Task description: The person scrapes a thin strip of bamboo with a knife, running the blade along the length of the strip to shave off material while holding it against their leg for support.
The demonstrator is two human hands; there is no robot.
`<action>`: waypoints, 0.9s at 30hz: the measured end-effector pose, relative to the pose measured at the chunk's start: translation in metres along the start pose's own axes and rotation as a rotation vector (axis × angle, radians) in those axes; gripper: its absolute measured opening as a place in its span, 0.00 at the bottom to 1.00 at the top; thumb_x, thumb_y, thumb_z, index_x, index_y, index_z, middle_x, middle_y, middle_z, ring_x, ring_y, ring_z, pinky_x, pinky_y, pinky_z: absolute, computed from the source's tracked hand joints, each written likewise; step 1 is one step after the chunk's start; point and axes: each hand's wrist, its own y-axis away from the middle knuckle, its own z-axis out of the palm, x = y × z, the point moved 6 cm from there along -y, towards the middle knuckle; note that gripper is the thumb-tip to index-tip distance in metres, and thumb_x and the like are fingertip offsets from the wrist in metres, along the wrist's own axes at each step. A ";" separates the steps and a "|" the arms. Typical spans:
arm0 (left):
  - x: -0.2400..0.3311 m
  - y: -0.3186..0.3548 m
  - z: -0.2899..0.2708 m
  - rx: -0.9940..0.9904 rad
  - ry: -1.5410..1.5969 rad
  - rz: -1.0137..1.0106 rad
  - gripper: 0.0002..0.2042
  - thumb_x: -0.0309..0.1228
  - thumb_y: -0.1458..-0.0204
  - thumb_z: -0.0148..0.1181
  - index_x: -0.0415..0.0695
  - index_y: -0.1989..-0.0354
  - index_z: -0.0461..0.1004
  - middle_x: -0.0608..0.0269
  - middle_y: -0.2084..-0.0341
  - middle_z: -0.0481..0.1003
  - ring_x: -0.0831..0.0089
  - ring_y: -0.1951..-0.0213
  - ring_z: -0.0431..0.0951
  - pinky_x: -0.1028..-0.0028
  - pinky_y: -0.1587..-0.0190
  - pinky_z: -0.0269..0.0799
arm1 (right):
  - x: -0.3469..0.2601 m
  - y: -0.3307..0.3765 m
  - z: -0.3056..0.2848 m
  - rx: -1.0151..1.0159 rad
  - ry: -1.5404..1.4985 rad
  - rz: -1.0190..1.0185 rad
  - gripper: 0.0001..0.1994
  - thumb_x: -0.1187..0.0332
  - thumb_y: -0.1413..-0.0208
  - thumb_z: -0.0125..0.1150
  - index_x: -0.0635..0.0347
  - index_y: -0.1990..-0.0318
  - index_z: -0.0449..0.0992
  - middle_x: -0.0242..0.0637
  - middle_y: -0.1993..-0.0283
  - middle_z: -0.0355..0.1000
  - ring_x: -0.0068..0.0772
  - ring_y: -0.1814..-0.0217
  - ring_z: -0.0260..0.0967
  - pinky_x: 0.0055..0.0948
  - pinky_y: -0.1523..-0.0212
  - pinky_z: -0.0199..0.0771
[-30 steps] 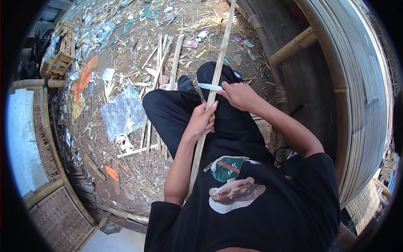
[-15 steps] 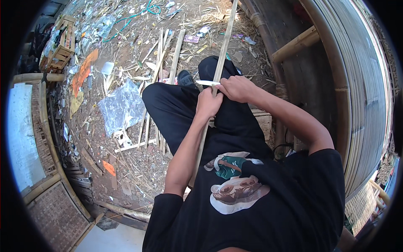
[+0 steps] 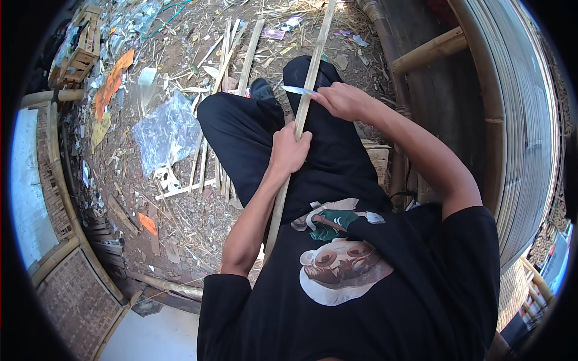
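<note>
A long, pale bamboo strip (image 3: 313,67) runs lengthwise between my legs, from beside my left forearm up past my right knee. My left hand (image 3: 290,148) is wrapped round the strip above my lap. Farther up, my right hand (image 3: 342,101) grips a knife, its handle hidden in the fingers. The knife's blade (image 3: 296,90) points left and lies across the strip, apparently touching it.
Several loose bamboo strips (image 3: 250,57) lie on the littered dirt ground beyond my left leg. A clear plastic bag (image 3: 167,133) and a wooden crate (image 3: 83,48) are to the left. A bamboo-slat structure (image 3: 524,138) rises close on my right.
My left hand has moved down toward my body along the strip, away from the knife. The right hand with the knife has shifted slightly up, widening the gap between the hands.
</note>
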 end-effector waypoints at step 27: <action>0.018 -0.023 0.014 -0.214 0.446 -0.140 0.06 0.28 0.51 0.54 0.38 0.69 0.67 0.70 0.88 0.62 0.82 0.90 0.61 0.77 0.90 0.56 | 0.032 0.005 -0.011 -0.029 0.265 0.544 0.07 0.72 0.62 0.61 0.66 0.73 0.78 0.56 0.66 0.75 0.55 0.59 0.74 0.43 0.57 0.76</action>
